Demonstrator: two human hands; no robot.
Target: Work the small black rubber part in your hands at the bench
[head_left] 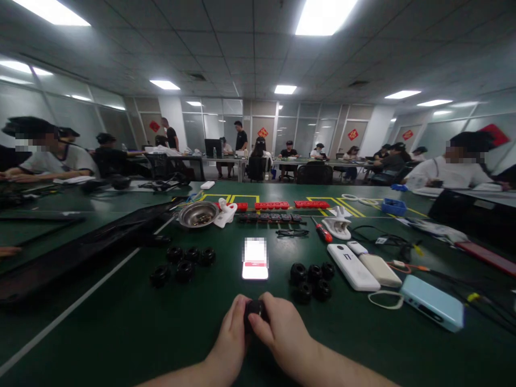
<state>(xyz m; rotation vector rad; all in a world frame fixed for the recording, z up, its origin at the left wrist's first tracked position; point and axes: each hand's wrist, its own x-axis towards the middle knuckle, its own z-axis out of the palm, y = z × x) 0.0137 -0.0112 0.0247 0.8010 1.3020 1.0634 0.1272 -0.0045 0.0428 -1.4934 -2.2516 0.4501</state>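
Near the table's front edge, my left hand (231,334) and my right hand (284,328) are closed together around a small black round part (255,308). Its top shows between the thumbs; the rest is hidden by my fingers. Just beyond my hands lies a phone (255,271) with a bright screen. Several black round knob-like parts (185,270) sit in a cluster on the left. Another cluster of similar black parts (314,273) stands on the right, nearer my right hand.
A metal bowl (199,215) with small pieces, red trays (271,206), a black strip (271,218), a screwdriver (322,232), a white power bank (353,269) and a light-blue box (432,302) lie on the green table (161,338). Cables spread at right. Other people sit around the room.
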